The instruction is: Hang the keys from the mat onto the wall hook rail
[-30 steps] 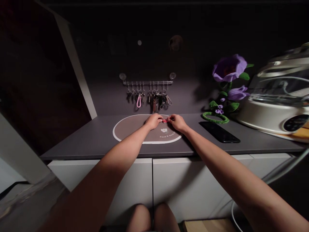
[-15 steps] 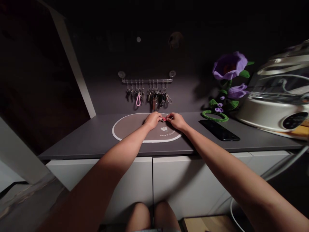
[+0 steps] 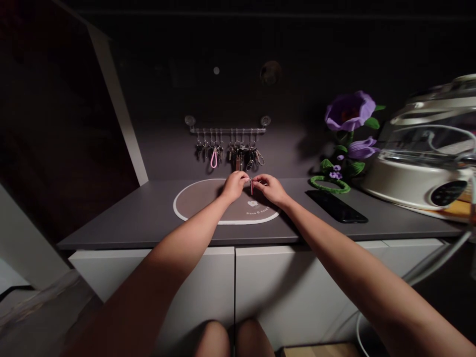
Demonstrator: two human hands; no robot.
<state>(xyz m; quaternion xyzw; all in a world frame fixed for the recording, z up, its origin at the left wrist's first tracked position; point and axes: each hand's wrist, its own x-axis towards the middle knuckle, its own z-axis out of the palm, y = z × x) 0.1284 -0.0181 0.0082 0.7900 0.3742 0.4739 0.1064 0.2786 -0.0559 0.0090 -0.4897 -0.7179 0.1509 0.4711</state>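
Note:
Over the oval brown mat (image 3: 201,203) with its white border, my left hand (image 3: 235,186) and my right hand (image 3: 270,188) meet, fingertips almost touching. Between them is a small key ring, with a thin red piece (image 3: 252,188) hanging down from it. Both hands are closed in a pinch on this key ring at its top. The red piece is too small to make out in detail. Just behind the hands, bunches of keys (image 3: 238,154) hang from a clear rack (image 3: 226,131) on the wall, one with a pink loop (image 3: 214,157).
A black phone (image 3: 336,206) lies on the dark counter (image 3: 122,218) to the right. Behind it stand purple fabric flowers (image 3: 351,111) with a green ring base (image 3: 329,185). A white appliance with a clear cover (image 3: 412,173) takes up the far right. White cabinet doors (image 3: 208,277) are below.
The red piece lay sideways between my fingertips and now hangs downward between them. Both hands stay close together. The whole view has shifted slightly, with the scene lower in the picture.

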